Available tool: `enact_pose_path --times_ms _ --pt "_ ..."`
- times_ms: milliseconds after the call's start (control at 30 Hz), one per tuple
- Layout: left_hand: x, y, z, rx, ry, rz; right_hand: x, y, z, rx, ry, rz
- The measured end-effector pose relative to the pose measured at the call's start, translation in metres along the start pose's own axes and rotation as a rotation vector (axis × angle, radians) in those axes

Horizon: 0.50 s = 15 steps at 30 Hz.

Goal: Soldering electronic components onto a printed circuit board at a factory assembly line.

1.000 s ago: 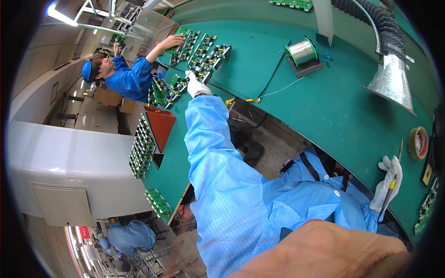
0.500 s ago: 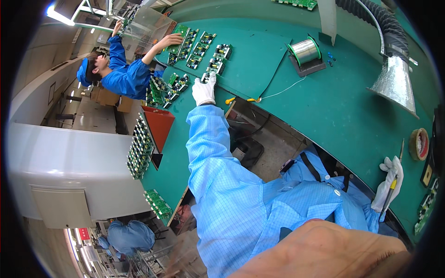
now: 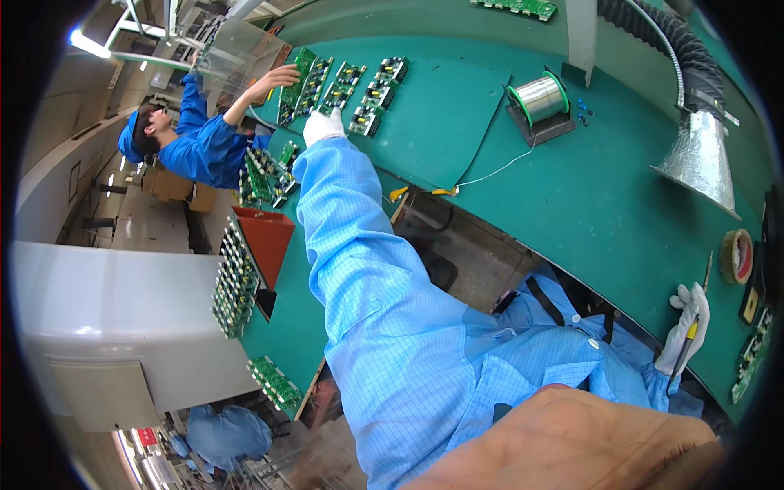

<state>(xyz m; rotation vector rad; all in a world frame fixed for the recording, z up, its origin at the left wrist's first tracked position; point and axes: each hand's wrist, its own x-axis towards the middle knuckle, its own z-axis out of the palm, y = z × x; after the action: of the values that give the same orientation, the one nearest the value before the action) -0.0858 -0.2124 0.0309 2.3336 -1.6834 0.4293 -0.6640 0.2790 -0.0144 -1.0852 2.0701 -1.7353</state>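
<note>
My left hand (image 3: 324,128), in a white glove, is stretched out at the near end of a green circuit board (image 3: 343,86) with tall components. Its fingertips come up against that board, but whether they grip it is hidden. Beside it lies another circuit board (image 3: 380,96), apart from the hand. Far to the right, my gloved right hand (image 3: 686,328) is closed around a soldering iron (image 3: 691,331) with a yellow section, its thin tip pointing away from me.
A solder wire spool (image 3: 539,96) stands on the green bench (image 3: 563,188), beside a metal fume duct (image 3: 704,159) and a tape roll (image 3: 736,256). A co-worker in blue (image 3: 204,151) reaches over more boards at left. A red bin (image 3: 265,237) sits at the bench's left edge.
My left hand has left the near end of the right-hand board and moved left to the neighbouring one. My right hand stays put with the soldering iron. The view has shifted slightly.
</note>
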Motion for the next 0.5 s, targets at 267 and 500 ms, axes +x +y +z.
enact_pose_path --times_ms 267,500 --pt "0.0 -0.011 0.031 -0.052 -0.162 -0.003 0.009 -0.023 0.022 -0.009 -0.076 -0.019" --pt "-0.018 -0.018 0.004 0.144 -0.078 0.102 0.011 0.001 0.013 -0.001 -0.086 0.006"
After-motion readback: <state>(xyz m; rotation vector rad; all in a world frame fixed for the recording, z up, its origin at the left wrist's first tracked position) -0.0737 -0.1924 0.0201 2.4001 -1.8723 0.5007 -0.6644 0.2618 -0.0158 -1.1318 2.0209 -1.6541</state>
